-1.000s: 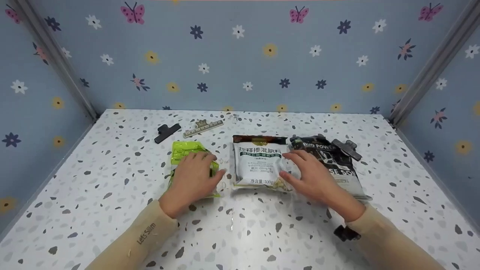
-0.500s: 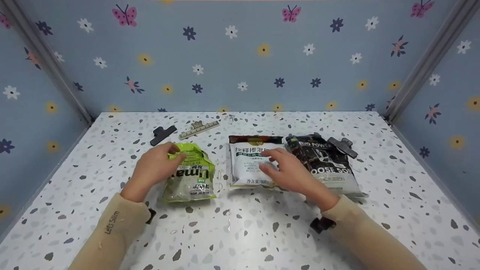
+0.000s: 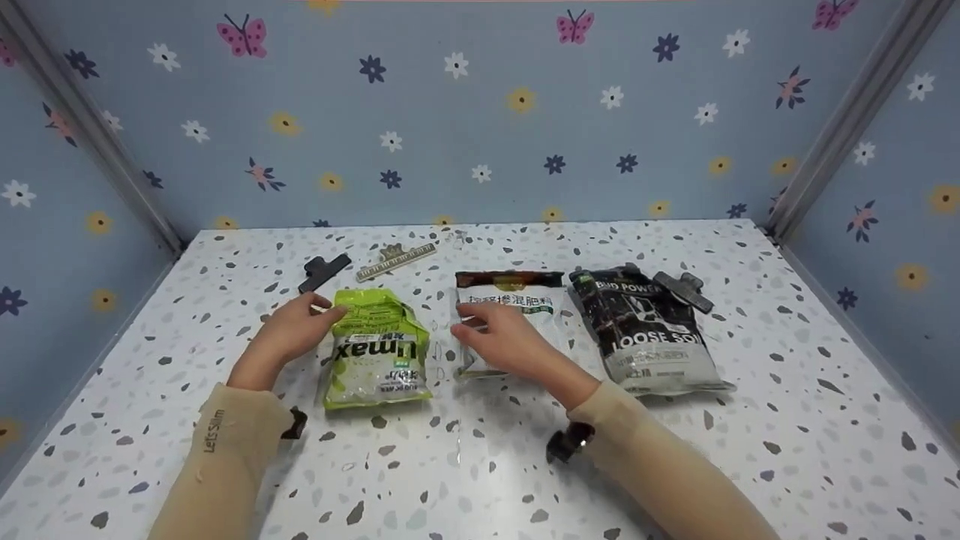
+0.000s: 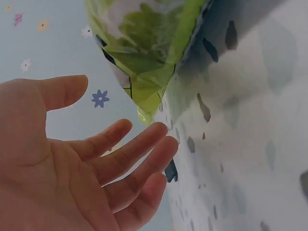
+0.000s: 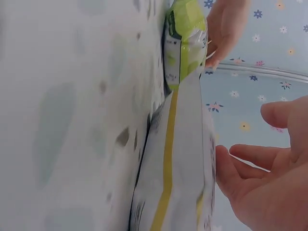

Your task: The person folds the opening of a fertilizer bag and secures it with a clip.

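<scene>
A green bag (image 3: pixel 379 360) printed "Umax" lies upside down on the table, left of a white bag (image 3: pixel 555 330) with a dark top band. Beside the green bag's upper left corner is my left hand (image 3: pixel 289 330); in the left wrist view its fingers are loosely spread and hold nothing. Over the white bag hovers my right hand (image 3: pixel 506 337), hiding much of its print. In the right wrist view the right hand (image 5: pixel 269 178) has relaxed fingers close to the bag's face; whether they touch it, I cannot tell. Both palms hold nothing.
A black and white bag (image 3: pixel 649 337) lies at the right, with a dark clip (image 3: pixel 684 290) at its upper right corner. Behind the green bag lie a black clip (image 3: pixel 324 272) and a gold clip with a piano-key pattern (image 3: pixel 395 261). Flower-patterned walls (image 3: pixel 420 105) enclose the speckled table.
My left hand has come off the green bag and moved left, uncovering its print. My right hand has shifted left from the white bag's right edge across its front. The view has shifted slightly.
</scene>
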### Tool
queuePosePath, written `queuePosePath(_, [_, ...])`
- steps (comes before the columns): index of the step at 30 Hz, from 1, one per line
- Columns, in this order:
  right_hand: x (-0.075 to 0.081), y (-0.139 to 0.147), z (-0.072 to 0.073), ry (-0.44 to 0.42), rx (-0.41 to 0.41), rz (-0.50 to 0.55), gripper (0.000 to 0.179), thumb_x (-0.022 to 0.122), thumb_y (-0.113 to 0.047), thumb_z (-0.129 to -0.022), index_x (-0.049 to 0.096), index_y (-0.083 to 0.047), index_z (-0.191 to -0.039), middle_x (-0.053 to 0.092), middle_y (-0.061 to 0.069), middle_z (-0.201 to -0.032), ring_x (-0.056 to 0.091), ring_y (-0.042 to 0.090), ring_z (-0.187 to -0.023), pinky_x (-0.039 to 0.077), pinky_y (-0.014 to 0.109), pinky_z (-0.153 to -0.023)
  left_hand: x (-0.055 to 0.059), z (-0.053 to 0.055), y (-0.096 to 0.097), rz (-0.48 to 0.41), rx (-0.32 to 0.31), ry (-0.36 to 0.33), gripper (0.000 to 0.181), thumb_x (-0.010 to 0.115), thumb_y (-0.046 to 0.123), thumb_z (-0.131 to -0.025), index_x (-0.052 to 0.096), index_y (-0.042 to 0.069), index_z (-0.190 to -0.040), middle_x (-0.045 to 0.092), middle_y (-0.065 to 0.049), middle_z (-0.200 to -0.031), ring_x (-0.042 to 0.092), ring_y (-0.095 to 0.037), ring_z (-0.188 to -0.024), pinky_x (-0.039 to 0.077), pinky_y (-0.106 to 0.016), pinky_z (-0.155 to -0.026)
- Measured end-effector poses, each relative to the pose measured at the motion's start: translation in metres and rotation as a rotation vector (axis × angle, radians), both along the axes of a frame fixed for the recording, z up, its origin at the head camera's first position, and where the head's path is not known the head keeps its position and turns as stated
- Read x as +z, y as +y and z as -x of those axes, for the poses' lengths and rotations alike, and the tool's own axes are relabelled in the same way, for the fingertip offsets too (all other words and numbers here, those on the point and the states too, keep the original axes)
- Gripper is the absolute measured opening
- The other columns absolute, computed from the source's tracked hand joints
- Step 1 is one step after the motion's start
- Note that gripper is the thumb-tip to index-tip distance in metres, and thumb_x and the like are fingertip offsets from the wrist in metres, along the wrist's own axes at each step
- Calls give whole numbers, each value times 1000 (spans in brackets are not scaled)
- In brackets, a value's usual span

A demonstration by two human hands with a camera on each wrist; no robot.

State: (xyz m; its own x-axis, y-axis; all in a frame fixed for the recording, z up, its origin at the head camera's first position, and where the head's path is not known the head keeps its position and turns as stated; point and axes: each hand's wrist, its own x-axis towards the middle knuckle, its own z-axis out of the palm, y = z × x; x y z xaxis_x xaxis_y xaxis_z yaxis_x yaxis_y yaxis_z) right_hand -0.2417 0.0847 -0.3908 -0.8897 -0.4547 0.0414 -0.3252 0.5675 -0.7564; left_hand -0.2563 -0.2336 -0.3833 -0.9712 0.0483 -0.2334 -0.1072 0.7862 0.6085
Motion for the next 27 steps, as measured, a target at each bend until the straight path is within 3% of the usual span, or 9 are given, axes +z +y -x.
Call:
queuePosePath(5, [-1, -24, 1, -58, 14, 32, 53, 59, -32, -101, 47, -10, -148, 53, 7, -145, 57, 21, -124, 47, 34, -100, -5, 2, 1, -64, 19, -17, 74, 44, 54, -102, 32, -3, -149, 40, -32, -144, 48, -45, -124, 41, -58, -98])
queuePosePath(12, [-1, -43, 6, -86, -19, -27, 58, 57, -36, -101, 44, -9, -150, 50, 7, -148, 51, 24, -130, 42, 39, -106, -6, 9, 3, -103, 16, 0, 77, 44, 53, -102, 25, -2, -153, 38, -32, -147, 45, -45, -128, 39, -59, -100])
queuePosePath(16, [-3, -48, 6, -102, -35, -92, 59, 58, -38, -100, 44, -9, -150, 53, 9, -144, 62, 25, -114, 44, 40, -103, -8, 10, 5, -141, 26, -17, 77, 45, 51, -103, 22, -1, -154, 37, -31, -147, 45, -44, -129, 38, -59, -103])
queuePosePath(20, [-7, -55, 2, -85, 18, -162, 42, 58, -37, -100, 61, -7, -131, 68, 7, -115, 65, 20, -86, 52, 36, -87, -12, 9, 4, -189, 50, -44, 79, 47, 49, -103, 18, -2, -155, 35, -31, -148, 44, -43, -129, 37, -58, -103])
queuePosePath(23, [-11, -60, 0, -51, 45, -209, 26, 59, -37, -100, 67, -13, -104, 66, -1, -87, 61, 15, -76, 52, 32, -72, -15, 9, 2, -248, 75, -48, 81, 50, 48, -102, 15, -2, -156, 35, -31, -148, 46, -41, -127, 39, -55, -101])
queuePosePath(27, [-15, -62, -2, -26, 28, -260, 22, 59, -39, -100, 63, -17, -95, 61, -6, -78, 59, 13, -72, 51, 31, -70, -20, 8, 2, -314, 111, -51, 81, 54, 45, -101, 15, -1, -156, 42, -28, -144, 56, -32, -111, 46, -45, -93])
